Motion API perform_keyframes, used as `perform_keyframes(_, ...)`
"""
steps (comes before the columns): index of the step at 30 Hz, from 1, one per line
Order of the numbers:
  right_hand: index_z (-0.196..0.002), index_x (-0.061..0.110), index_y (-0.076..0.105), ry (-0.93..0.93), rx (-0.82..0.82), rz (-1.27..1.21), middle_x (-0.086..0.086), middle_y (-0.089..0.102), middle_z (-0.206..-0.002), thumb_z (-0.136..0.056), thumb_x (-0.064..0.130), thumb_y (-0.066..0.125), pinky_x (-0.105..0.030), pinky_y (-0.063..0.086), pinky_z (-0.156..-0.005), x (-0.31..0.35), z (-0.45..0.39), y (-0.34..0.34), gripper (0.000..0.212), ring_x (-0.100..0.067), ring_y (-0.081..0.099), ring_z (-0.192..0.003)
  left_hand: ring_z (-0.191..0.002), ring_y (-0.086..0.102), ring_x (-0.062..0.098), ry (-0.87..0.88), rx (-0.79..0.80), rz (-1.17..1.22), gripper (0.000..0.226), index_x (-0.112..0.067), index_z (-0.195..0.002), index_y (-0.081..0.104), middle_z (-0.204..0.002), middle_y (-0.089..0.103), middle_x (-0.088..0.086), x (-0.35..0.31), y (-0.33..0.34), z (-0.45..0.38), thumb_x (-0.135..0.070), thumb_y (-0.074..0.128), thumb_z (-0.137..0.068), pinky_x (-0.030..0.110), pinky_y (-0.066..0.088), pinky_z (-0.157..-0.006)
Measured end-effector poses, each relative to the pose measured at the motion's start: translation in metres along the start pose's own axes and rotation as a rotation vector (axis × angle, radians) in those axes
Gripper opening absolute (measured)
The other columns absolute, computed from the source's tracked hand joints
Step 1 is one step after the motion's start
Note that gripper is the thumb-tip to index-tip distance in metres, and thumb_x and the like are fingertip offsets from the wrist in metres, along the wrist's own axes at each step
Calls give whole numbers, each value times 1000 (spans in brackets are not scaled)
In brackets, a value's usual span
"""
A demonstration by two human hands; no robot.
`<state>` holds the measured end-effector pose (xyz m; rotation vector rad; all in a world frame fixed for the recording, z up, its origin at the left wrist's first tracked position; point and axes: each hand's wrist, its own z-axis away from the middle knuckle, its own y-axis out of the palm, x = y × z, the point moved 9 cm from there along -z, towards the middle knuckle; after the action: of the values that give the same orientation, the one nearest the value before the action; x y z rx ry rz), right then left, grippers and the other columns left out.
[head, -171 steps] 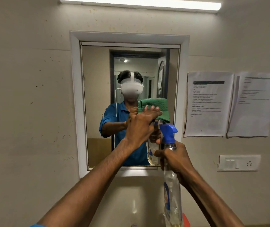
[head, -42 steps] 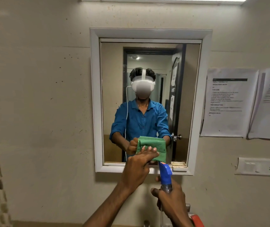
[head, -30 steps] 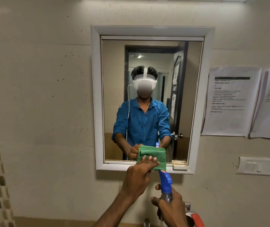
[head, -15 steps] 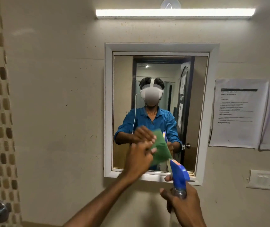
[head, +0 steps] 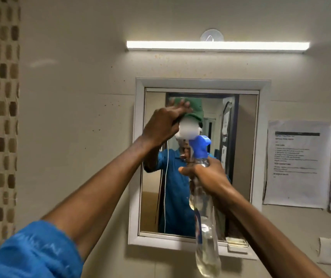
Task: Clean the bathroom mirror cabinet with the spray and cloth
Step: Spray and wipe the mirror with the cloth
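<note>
The cloth (head: 193, 111) is held flat against the top of the mirror (head: 245, 157) by the left hand (head: 163, 127). The fingers are spread over the green cloth and press it on the glass; they do not pinch it. The spray (head: 205, 207) is held up in front of the mirror, near its middle, by the right hand (head: 206, 175). The fingers are wrapped round the neck, just under the blue head. Whether the trigger is being pulled cannot be told. The step in hand looks like wiping the top of the glass. To do it well, the cloth should be kept flat and pushed firmly, and moved side to side in rows from the top down, so no streaks are left. The corners by the white frame (head: 138, 157) should be reached too. The spray should be kept out of the way of the cloth and pointed at the glass, not at the papers (head: 297, 163) on the wall to the right. The bottle looks wet and smooth, so it could slip if held loosely.
</note>
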<state>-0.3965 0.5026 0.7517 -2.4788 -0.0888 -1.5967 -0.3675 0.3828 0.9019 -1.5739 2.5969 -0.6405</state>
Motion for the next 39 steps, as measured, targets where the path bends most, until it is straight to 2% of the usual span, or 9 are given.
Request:
perform_keyframes(2,-95,17,66,-11,-1,-16,-3,64,-70,-76,12,78,-27,50,-49,8,-11,4,23,-17,60,-57,-128,44,10,-43,-46,55,39,-21,-124,62,-133,56,-2,8,4,10,-11,62,-87,23,31,-110)
perform_keyframes(5,-99,7,68,-10,-21,-13,-4,66,-72,-80,7,73,-28,51,-49,8,-19,7,20,-17,59,-59,-131,43,19,-82,-1,64,42,-22,-128,59,-136,53,-1,14,9,13,-10,59,-87,36,36,-111)
perform_keyframes(9,-98,0,63,-52,-67,80,-6,60,-69,-82,7,71,-24,48,-46,5,-20,9,20,-17,58,-58,-135,38,22,-78,84,66,45,-19,-131,55,-138,50,2,14,10,14,-9,58,-88,39,33,-113)
perform_keyframes(14,-97,11,66,-90,-85,40,-8,63,-78,-81,11,74,-28,51,-51,3,-16,12,18,-19,60,-63,-132,43,18,-58,79,128,43,-14,-127,59,-133,55,5,12,16,30,-3,57,-86,38,31,-114)
perform_keyframes(18,-92,3,64,-84,-113,67,-10,63,-75,-80,7,73,-37,56,-57,0,-11,13,16,-20,61,-60,-132,43,18,-95,73,145,43,-16,-126,60,-133,56,2,13,24,45,-2,56,-85,39,33,-113)
perform_keyframes(23,-92,16,65,-72,-111,43,-7,67,-82,-80,10,74,-35,58,-58,-8,-3,16,16,-20,64,-70,-132,43,17,-132,86,153,44,-20,-125,61,-134,55,-1,13,30,60,-4,61,-84,39,35,-111)
perform_keyframes(29,-81,15,62,-30,-118,94,1,63,-66,-81,6,72,-48,60,-70,-27,11,15,14,-20,63,-64,-127,48,12,-122,52,139,38,-19,-121,64,-129,60,-1,6,34,80,-5,62,-86,35,38,-110)
perform_keyframes(33,-94,18,61,2,-87,73,-5,64,-76,-80,6,74,-38,58,-62,-39,22,20,22,-19,61,-62,-131,45,16,-154,116,120,38,-20,-124,62,-133,57,-2,6,46,95,-8,61,-88,37,38,-109)
perform_keyframes(39,-90,12,59,63,-97,115,-12,64,-79,-81,6,72,-45,59,-71,-61,29,22,17,-23,61,-66,-136,39,17,-200,159,148,42,-20,-126,61,-137,52,-4,4,56,115,-3,52,-88,37,33,-113)
